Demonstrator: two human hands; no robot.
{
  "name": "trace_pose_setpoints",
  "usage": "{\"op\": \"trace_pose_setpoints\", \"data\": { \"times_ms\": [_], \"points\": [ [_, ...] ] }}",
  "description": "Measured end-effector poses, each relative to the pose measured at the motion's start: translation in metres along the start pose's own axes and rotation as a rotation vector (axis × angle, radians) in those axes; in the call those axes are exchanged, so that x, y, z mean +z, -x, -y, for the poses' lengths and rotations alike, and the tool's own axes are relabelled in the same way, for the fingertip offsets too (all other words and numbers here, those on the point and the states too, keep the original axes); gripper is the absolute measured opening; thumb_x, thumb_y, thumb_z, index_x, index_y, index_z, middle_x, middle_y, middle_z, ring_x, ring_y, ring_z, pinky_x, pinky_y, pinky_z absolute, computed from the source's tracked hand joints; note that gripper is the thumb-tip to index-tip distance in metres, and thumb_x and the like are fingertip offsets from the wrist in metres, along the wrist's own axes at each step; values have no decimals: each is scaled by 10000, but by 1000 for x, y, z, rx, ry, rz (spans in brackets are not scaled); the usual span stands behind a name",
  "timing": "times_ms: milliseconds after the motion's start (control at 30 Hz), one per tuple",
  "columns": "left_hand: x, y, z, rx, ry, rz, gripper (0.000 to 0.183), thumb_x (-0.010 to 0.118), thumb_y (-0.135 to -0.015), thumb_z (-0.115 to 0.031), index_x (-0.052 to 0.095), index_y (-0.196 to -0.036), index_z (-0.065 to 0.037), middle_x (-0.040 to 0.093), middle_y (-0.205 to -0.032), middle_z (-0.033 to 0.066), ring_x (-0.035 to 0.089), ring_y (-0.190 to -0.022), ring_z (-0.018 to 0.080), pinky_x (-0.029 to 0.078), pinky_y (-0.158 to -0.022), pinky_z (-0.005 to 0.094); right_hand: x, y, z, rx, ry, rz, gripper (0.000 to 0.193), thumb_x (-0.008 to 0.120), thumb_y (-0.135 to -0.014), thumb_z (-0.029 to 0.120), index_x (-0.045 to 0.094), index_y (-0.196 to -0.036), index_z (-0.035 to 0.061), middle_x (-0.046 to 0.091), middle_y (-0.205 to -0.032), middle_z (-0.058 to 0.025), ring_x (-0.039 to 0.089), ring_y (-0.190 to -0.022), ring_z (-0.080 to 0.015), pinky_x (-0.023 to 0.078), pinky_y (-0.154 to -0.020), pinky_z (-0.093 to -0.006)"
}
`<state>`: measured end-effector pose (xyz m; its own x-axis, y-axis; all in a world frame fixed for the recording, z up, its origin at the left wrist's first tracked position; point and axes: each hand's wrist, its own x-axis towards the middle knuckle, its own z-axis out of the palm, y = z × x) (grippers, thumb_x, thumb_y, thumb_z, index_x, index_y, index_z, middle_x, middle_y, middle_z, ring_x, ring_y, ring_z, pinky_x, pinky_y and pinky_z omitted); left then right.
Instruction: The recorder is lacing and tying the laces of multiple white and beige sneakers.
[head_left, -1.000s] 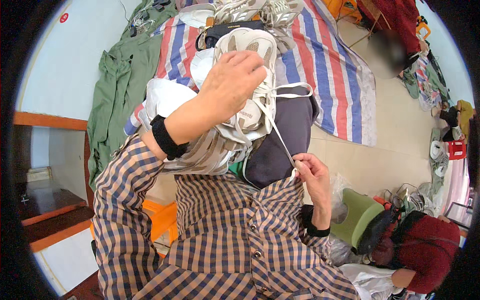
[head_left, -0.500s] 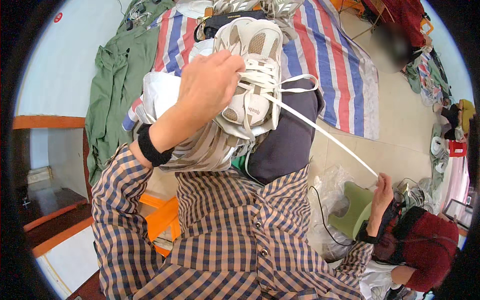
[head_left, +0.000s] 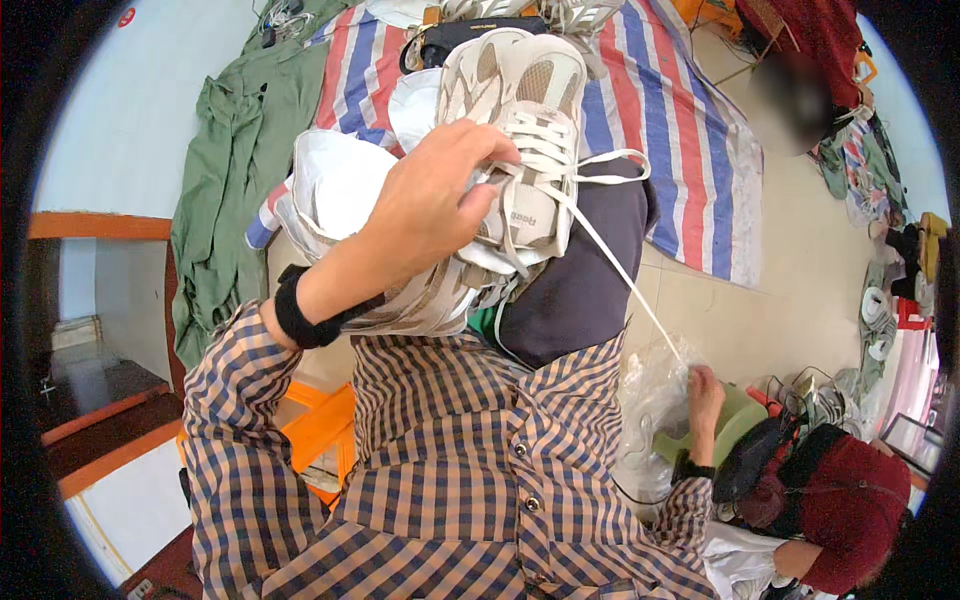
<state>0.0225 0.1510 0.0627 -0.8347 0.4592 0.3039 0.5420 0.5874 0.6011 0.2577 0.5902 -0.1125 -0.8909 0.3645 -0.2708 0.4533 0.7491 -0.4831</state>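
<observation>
A pair of beige and white sneakers (head_left: 548,80) with mesh panels lies on my lap, the right one partly laced with flat white lace. My left hand (head_left: 430,195) is over the pair, with its thumb and forefinger apart beside the laces; its other fingers are partly hidden. Low at the right, my right hand (head_left: 705,400) is closed on the end of the white shoelace (head_left: 622,270), which runs taut from the eyelets. A loose lace loop sticks out at the shoe's right side. More sneakers (head_left: 425,305) are stacked against my lap below my left wrist.
A striped sheet (head_left: 675,140) covers the floor ahead, with a black bag (head_left: 480,40) and more shoes. Green cloth (head_left: 225,190) lies at the left. Near my right hand are clear plastic (head_left: 645,410) and a green stool (head_left: 735,425). Another person in dark red (head_left: 850,500) sits close at the right.
My right hand has come inward and down, still holding the lace end. My left thumb and forefinger have spread apart, and that hand has shifted slightly right with the shoes.
</observation>
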Motion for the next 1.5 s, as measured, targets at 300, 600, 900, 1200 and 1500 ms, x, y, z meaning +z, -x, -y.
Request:
{"op": "trace_pose_setpoints", "data": {
  "times_ms": [300, 600, 900, 1200, 1500],
  "points": [
    [4, 16, -14, 230, -312, 60, 218, 579, -762, -40, 623, -963, -111, 602, -1079, 88, 577, -981, 278, 452, -833, 375, -16, -70, 235, -677, -526, -180, 240, 499, -875, -90, 634, -1042, 17, 615, -1032, -100, 596, -697, -143, 488, -635, -252],
    [1, 6, -8, 297, -331, 102, 173, 567, -744, -52, 550, -916, -54, 581, -984, 76, 573, -969, 236, 434, -809, 353, -6, -94, 337, -943, -99, -187, 378, 577, -823, -35, 573, -1188, 64, 636, -1002, -129, 629, -775, -284, 503, -668, -333],
    [4, -11, -20, 66, -218, -13, 268, 674, -710, -48, 534, -937, -78, 580, -878, 109, 582, -798, 332, 453, -681, 409, -50, -86, 335, -522, -877, 626, 509, 651, -863, 69, 463, -1335, 38, 625, -837, -31, 563, -662, -74, 449, -582, -209],
    [-23, 5, -17, 41, -86, 62, 216, 568, -735, 43, 504, -924, -40, 541, -832, 160, 550, -780, 374, 453, -685, 402, -54, -76, 323, -476, -875, 742, 610, 702, -824, 81, 426, -1367, 50, 567, -844, -3, 547, -738, -61, 447, -640, -199],
    [-135, 87, 36, -328, -460, -162, 158, 534, -827, 60, 490, -956, -18, 489, -829, 82, 497, -763, 167, 432, -727, 260, -15, -84, 338, -542, -804, 78, 498, 638, -786, -13, 509, -1263, 40, 499, -775, 44, 461, -671, -33, 393, -592, -184]
  ]
}}
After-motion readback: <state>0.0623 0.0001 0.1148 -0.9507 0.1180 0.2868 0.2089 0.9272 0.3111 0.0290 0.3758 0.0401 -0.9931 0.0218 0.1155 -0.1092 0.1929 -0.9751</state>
